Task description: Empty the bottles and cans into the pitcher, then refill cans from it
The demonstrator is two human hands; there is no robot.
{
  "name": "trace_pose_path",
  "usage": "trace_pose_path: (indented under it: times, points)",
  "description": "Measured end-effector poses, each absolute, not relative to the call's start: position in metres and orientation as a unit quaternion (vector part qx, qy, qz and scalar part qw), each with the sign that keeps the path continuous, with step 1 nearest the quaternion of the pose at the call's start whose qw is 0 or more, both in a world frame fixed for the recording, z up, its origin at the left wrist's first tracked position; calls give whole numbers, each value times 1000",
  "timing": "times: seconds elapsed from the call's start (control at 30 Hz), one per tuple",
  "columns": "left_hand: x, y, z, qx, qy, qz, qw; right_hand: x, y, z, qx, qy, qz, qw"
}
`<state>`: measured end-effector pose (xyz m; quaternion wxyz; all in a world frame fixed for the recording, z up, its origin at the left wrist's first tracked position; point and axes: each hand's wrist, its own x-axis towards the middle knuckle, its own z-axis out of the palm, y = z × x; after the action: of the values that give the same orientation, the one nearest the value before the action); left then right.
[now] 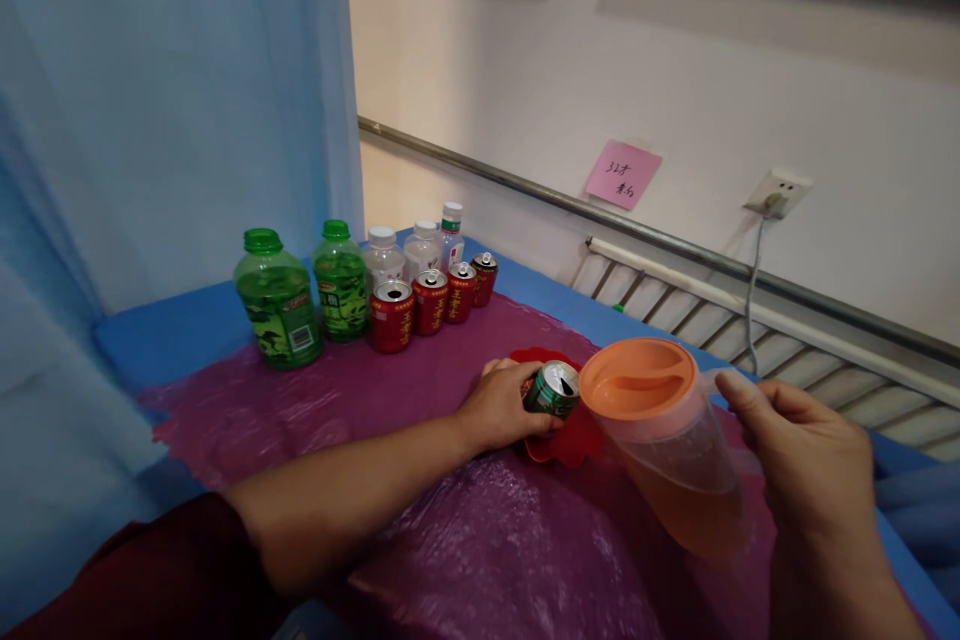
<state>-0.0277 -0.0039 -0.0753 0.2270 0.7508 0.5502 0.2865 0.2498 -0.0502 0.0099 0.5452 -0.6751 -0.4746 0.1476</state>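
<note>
My left hand (pixel 501 408) is wrapped round a green drink can (pixel 553 388), its opened top facing up and slightly tilted. Under the can lies a red scalloped plate (pixel 559 450), partly hidden by the hand. With my right hand (pixel 810 460) I grip the handle of a clear plastic pitcher (pixel 675 460), which is held tilted to the left. Its orange lid (pixel 640 378) is on, and brownish liquid sits in its lower part. The lid's left edge is close to the can's rim; whether they touch I cannot tell. No stream of liquid shows.
Several red cans (pixel 392 320) stand in a row beyond my left hand. Behind them are clear white-capped bottles (pixel 385 258) and two large green bottles (pixel 279 305). Purple plastic sheeting (pixel 315 415) covers the blue table (pixel 165 335). A radiator (pixel 675 305) runs along the wall.
</note>
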Motion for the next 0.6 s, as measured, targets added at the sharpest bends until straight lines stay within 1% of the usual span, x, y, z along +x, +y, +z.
trace_pose_path:
  times: [0.6]
  points:
    - [-28, -4, -74, 750, 551, 285, 232, 251, -48, 9, -682, -474, 150, 536]
